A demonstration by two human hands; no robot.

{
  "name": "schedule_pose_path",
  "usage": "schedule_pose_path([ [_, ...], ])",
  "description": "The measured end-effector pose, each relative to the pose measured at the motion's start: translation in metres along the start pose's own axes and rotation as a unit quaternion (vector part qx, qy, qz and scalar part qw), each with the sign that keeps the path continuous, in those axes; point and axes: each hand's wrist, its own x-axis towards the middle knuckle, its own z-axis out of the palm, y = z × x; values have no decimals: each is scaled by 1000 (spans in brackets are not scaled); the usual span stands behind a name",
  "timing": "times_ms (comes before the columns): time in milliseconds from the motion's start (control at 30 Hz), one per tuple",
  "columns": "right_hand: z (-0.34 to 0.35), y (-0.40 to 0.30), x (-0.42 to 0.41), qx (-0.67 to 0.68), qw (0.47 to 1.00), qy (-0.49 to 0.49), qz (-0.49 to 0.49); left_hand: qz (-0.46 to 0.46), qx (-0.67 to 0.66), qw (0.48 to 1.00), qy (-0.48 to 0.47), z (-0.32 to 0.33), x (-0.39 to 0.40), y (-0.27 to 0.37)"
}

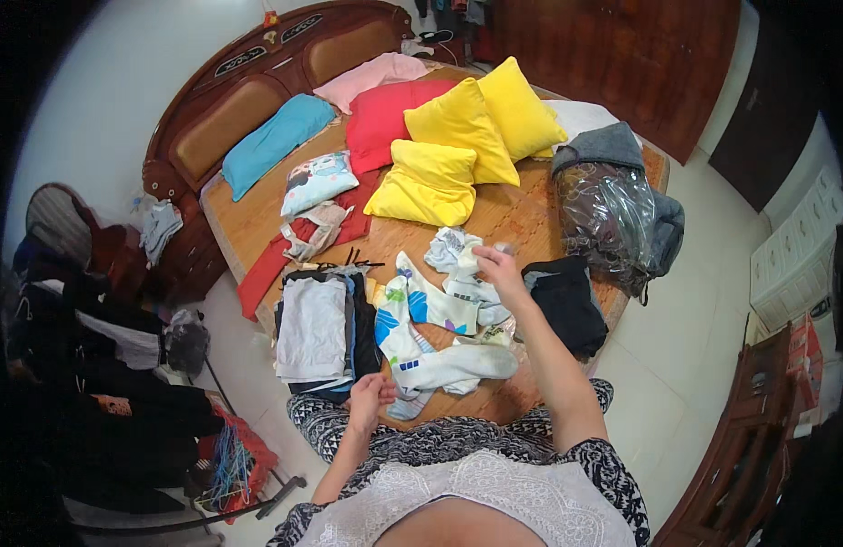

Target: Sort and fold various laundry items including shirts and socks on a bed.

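Observation:
White socks with blue, green and purple patterns (435,305) lie loosely on the mat-covered bed before me. My right hand (500,273) reaches over the far side of the sock pile, at a balled pale sock (468,256); whether it grips it I cannot tell. My left hand (371,395), fingers curled, is near the bed's front edge, beside a white sock with blue marks (456,364); nothing plainly shows in it. Left of the socks is a stack of folded clothes with a white garment on top (312,328). Folded black clothes (565,304) lie to the right.
Yellow cushions (425,181), a red pillow (387,116) and a blue pillow (278,143) lie farther back. A clear plastic bag of bedding (602,212) is at the bed's right edge. A rack of dark clothes (121,383) stands at left, with a red bag of hangers (240,465).

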Motion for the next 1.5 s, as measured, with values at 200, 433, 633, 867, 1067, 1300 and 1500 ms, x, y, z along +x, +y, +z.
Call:
schedule_pose_path([
  [200, -9, -100, -72, 509, 846, -138, -79, -16, -74, 987, -143, 33, 17, 17],
  [433, -3, -83, -107, 621, 781, -68, -20, -132, -433, 864, -219, 57, -21, 68],
  [633, 6, -37, -115, 563, 824, -25, 59, -90, -363, 733, -568, 32, -1, 41],
  [867, 36, -19, -126, -358, 887, 172, -237, -76, -357, 872, -327, 60, -16, 63],
  [1067, 80, -50, -164, 70, 985, -100, 118, -17, -214, 923, -320, 77, -22, 38],
  [1300, 80, -21, -174, -116, 986, -106, 55, 13, 22, 972, -236, 61, -22, 11],
  [1500, 93, -18, -184, -32, 987, -135, -79, 33, -51, 983, -171, 53, -21, 8],
])
